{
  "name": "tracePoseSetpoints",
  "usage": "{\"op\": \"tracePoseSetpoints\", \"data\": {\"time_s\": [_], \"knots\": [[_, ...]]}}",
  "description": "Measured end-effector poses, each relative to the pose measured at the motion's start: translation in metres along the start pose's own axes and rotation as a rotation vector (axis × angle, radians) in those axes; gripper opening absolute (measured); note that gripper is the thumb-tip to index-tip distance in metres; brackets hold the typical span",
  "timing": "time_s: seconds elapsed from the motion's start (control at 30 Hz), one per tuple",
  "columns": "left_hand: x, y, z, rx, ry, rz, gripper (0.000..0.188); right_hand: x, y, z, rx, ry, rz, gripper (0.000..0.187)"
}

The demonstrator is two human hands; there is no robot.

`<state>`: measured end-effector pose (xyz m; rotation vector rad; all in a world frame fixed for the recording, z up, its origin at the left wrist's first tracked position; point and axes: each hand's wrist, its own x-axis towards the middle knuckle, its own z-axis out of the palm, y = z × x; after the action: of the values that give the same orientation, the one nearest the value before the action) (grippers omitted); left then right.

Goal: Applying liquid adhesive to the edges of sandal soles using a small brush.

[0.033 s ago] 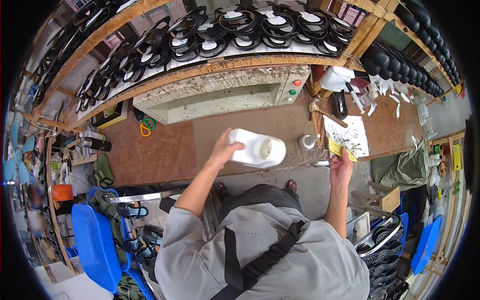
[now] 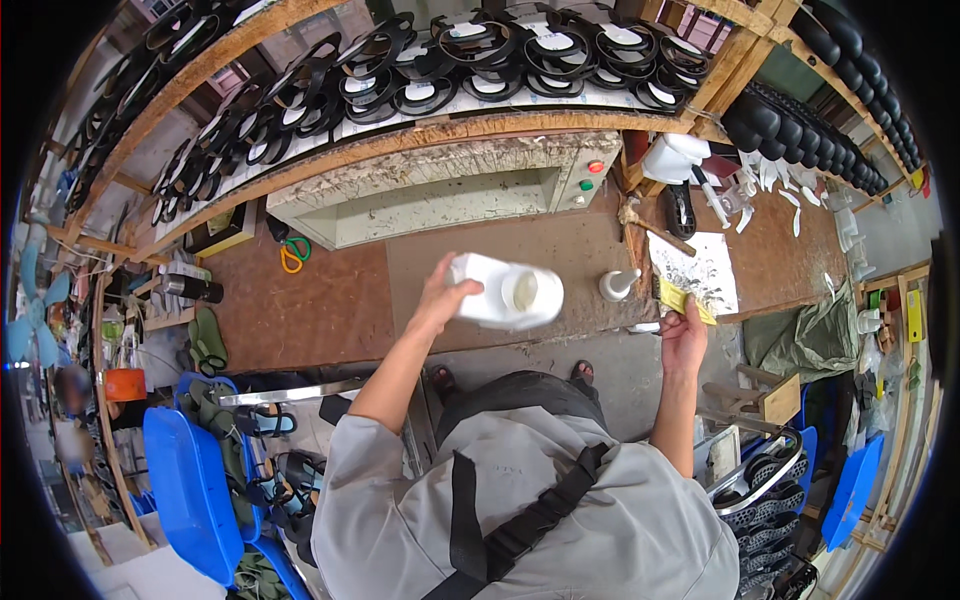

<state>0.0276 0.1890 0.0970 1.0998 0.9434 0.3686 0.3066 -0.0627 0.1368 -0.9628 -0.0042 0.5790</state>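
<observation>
My left hand (image 2: pixel 443 298) is closed around one end of a white plastic jug (image 2: pixel 490 290), which it holds tilted above the bench. The jug's round mouth end points to the right, slightly blurred. In the fingers of my right hand (image 2: pixel 684 335) is a thin yellow piece (image 2: pixel 678 297), perhaps a card or folded cloth. It lies over the near edge of a white sheet (image 2: pixel 708 262) covered in dark smears. Between my hands, a small white nozzle bottle (image 2: pixel 616 285) stands on the bench (image 2: pixel 430 255).
A pale box-shaped machine (image 2: pixel 440 190) with red and green buttons stands behind the bench. A hammer (image 2: pixel 655 230) lies at the right and scissors (image 2: pixel 294 254) at the left. Black sandal straps (image 2: pixel 470 45) fill the rack above. Blue bins (image 2: pixel 185 490) with footwear flank me.
My left hand has shifted the white jug slightly to the left and tilted it a little. My right hand with the yellow piece has hardly moved.
</observation>
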Motion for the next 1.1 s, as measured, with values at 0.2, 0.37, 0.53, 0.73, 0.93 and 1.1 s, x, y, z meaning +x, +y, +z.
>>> {"op": "tracePoseSetpoints", "data": {"time_s": [0.2,0.37,0.53,0.73,0.93,1.1], "knots": [[-0.003,-0.011,-0.002,0.139,0.029,0.017,0.091,0.007,0.007,0.002,0.015,0.003,0.054,0.013],[0.004,-0.016,0.007,0.408,0.204,0.068,0.09,0.008,0.011,-0.004,-0.006,0.015,0.084,0.013],[0.008,0.004,0.003,0.102,-0.033,-0.011,0.09,0.003,0.001,-0.005,0.02,0.01,0.035,0.013],[0.057,0.01,0.089,0.989,-0.261,0.375,0.095,-0.002,-0.008,-0.041,-0.01,0.081,-0.008,0.016],[0.134,-0.014,0.141,1.574,-0.347,0.748,0.098,-0.007,0.001,-0.067,-0.02,0.12,0.044,0.015],[0.069,-0.031,0.139,1.177,0.028,0.752,0.098,-0.009,0.021,-0.08,-0.046,0.102,0.13,0.014]]}}
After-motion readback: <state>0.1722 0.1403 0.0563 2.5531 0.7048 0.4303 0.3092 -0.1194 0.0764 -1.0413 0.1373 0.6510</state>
